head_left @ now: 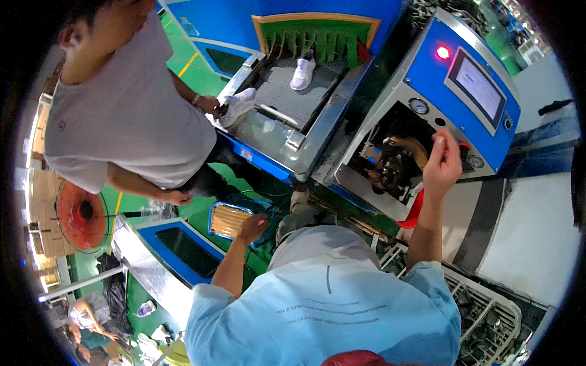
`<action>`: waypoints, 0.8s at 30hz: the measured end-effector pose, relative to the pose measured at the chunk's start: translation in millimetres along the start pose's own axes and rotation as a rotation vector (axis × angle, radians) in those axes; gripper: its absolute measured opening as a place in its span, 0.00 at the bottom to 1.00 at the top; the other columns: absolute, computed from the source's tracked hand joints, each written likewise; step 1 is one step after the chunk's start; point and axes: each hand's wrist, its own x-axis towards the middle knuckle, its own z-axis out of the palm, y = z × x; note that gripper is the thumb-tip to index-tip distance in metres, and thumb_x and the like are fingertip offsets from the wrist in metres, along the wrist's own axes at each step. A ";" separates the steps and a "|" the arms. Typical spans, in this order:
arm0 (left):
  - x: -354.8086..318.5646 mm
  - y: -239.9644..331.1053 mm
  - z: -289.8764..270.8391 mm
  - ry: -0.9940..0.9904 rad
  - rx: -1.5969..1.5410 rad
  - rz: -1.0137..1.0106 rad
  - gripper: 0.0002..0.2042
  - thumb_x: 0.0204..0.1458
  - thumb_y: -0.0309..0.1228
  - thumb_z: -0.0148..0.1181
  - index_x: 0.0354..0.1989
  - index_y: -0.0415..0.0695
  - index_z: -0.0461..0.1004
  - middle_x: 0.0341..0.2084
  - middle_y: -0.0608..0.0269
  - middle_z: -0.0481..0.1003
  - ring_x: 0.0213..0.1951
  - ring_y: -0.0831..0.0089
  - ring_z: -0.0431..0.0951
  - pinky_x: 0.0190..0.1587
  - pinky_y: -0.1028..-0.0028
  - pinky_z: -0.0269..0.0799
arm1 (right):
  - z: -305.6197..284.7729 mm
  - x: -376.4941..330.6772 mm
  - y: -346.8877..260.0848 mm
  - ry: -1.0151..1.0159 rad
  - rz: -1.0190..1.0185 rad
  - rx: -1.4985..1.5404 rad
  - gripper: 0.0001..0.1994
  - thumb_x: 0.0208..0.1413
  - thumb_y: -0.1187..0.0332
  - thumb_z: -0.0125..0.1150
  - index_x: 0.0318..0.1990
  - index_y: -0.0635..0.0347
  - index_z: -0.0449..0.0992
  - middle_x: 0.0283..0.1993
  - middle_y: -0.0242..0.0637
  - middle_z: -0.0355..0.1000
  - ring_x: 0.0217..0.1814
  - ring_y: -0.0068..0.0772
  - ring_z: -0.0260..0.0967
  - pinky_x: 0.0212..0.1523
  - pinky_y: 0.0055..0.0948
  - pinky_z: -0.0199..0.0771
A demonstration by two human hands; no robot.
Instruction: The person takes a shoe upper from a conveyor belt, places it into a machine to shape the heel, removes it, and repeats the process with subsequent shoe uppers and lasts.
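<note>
My right hand [444, 160] is raised in front of a blue and grey machine [410, 64], beside its front opening. Its fingers are curled, and nothing shows between them. Inside the opening is a dark mechanism [394, 165] with a brownish curved part [410, 148]. My left hand [251, 229] hangs low at my left, its fingers curled beside a blue-framed slatted seat or rack [227, 221]. Whatever may be in those fingers cannot be made out.
A co-worker [131, 104] stands at the left, one hand at a white shoe [238, 107] on a metal conveyor [287, 152]. Another white shoe [302, 72] lies by the green strip curtain [314, 47]. A red fan [82, 213] stands left; a white wire rack [488, 305] is lower right.
</note>
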 end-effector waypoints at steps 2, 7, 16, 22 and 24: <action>46.2 67.7 -22.2 -0.108 0.125 0.074 0.17 0.59 0.40 0.60 0.52 0.45 0.76 0.42 0.47 0.81 0.45 0.49 0.81 0.48 0.58 0.76 | -3.5 35.5 -5.2 0.168 -0.176 -0.146 0.17 0.64 0.69 0.61 0.58 0.65 0.76 0.53 0.51 0.77 0.51 0.39 0.77 0.48 0.34 0.76; 149.6 90.2 -37.3 0.018 0.109 0.233 0.16 0.58 0.36 0.63 0.52 0.44 0.76 0.41 0.46 0.81 0.43 0.53 0.82 0.48 0.60 0.76 | 54.1 69.3 6.7 -0.007 -0.329 -0.738 0.29 0.65 0.52 0.56 0.67 0.61 0.69 0.72 0.44 0.63 0.76 0.47 0.57 0.73 0.49 0.51; 381.1 129.2 -115.5 0.195 0.086 0.102 0.32 0.48 0.48 0.68 0.58 0.40 0.72 0.40 0.45 0.80 0.46 0.48 0.81 0.49 0.55 0.74 | 101.7 72.1 45.7 0.347 -0.335 -0.689 0.22 0.70 0.53 0.46 0.55 0.59 0.78 0.66 0.42 0.71 0.70 0.43 0.64 0.72 0.44 0.47; 599.4 173.6 -162.2 0.527 -0.104 0.014 0.44 0.39 0.41 0.81 0.61 0.30 0.62 0.49 0.42 0.77 0.53 0.50 0.77 0.54 0.61 0.73 | 104.9 70.3 64.0 0.409 -0.445 -0.853 0.24 0.73 0.53 0.34 0.58 0.62 0.69 0.61 0.52 0.72 0.67 0.51 0.65 0.69 0.49 0.51; 651.0 171.0 -153.5 0.380 -0.250 0.093 0.38 0.39 0.39 0.81 0.56 0.34 0.66 0.45 0.49 0.77 0.48 0.58 0.77 0.50 0.62 0.73 | 101.3 62.8 70.3 0.404 -0.445 -0.887 0.25 0.72 0.51 0.31 0.59 0.60 0.68 0.63 0.52 0.69 0.68 0.51 0.62 0.70 0.52 0.50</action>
